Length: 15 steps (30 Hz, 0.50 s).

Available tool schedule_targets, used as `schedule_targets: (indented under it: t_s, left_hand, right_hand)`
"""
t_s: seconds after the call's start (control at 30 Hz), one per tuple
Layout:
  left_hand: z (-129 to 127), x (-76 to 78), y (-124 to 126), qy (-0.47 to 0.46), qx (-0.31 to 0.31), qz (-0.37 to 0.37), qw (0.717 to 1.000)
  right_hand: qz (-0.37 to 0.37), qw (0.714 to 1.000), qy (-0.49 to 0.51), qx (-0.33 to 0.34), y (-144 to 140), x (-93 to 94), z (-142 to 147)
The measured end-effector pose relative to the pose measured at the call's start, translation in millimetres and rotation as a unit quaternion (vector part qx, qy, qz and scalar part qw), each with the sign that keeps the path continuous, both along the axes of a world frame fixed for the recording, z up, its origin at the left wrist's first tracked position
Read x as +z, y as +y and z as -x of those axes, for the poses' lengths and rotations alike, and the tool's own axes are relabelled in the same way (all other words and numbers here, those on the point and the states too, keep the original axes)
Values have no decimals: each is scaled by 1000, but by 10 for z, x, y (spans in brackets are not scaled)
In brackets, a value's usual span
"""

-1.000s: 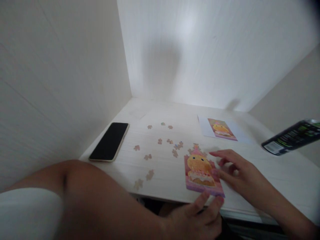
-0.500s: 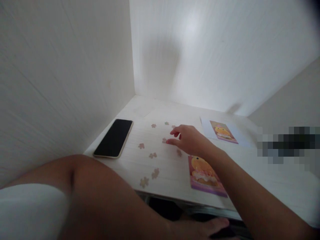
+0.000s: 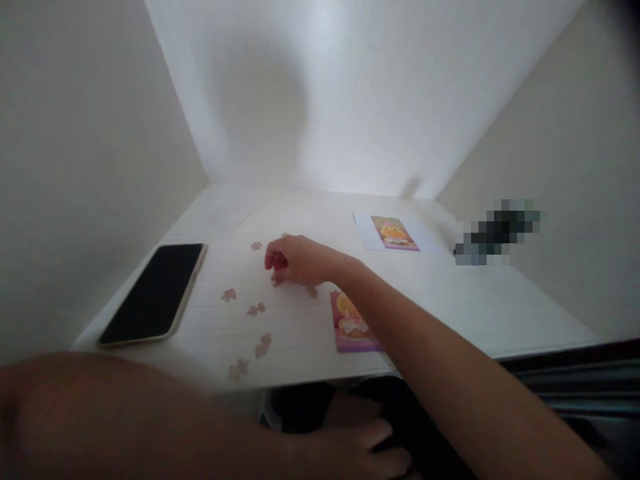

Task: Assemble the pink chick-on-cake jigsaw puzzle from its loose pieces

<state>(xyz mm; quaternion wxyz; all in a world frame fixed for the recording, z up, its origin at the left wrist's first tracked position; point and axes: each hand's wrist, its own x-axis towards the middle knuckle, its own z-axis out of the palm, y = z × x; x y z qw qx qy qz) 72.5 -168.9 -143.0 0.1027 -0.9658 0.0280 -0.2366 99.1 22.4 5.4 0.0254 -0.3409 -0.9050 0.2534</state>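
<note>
My right hand (image 3: 300, 260) reaches over the white tabletop. Its fingers are curled in and its thumb meets a small puzzle piece (image 3: 275, 281) on the table. Another puzzle piece (image 3: 312, 292) lies just below the hand. Under my right forearm is a joined section of puzzle (image 3: 350, 327) with a yellow figure and pink edges, partly covered by the arm. Loose pieces are spread to the left, among them a puzzle piece (image 3: 229, 295) and a puzzle piece (image 3: 263, 345). Below the table's front edge, my left hand (image 3: 365, 450) hangs with its fingers apart, holding nothing visible.
A black-screened phone (image 3: 155, 293) lies at the left of the table. Toward the back right, a white sheet (image 3: 364, 230) bears a printed picture (image 3: 395, 233) of the yellow figure. White walls enclose the back and sides. A pixelated dark patch sits at the right.
The view has shifted, so the table things appear farther left. My right hand's fingers have curled from a spread thumb-and-finger pose down to the piece. The left hand stays low.
</note>
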Motion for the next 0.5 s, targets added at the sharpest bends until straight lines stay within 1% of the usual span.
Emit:
schedule_targets:
  t_s: [0.07, 0.17, 0.23, 0.3, 0.4, 0.5]
  left_hand:
    - [-6, 10, 23, -9, 4, 9, 1000]
    - [-19, 25, 27, -22, 25, 20, 999]
    - [-6, 78, 15, -16, 36, 32, 999]
    - [21, 179, 3, 18, 30, 53, 998]
    - [63, 369, -1, 99, 13, 94, 991]
    - [87, 511, 1, 141, 9, 118, 983]
  right_hand:
    - [0, 1000, 15, 14, 5, 3, -26]
    - [-38, 999, 4, 30, 40, -18, -51]
    - [-42, 998, -8, 37, 64, -34, -50]
    - [-35, 998, -26, 37, 74, -47, -40]
    - [-39, 997, -51, 40, 61, -45, -17]
    - [-34, 997, -61, 41, 21, -1, 12]
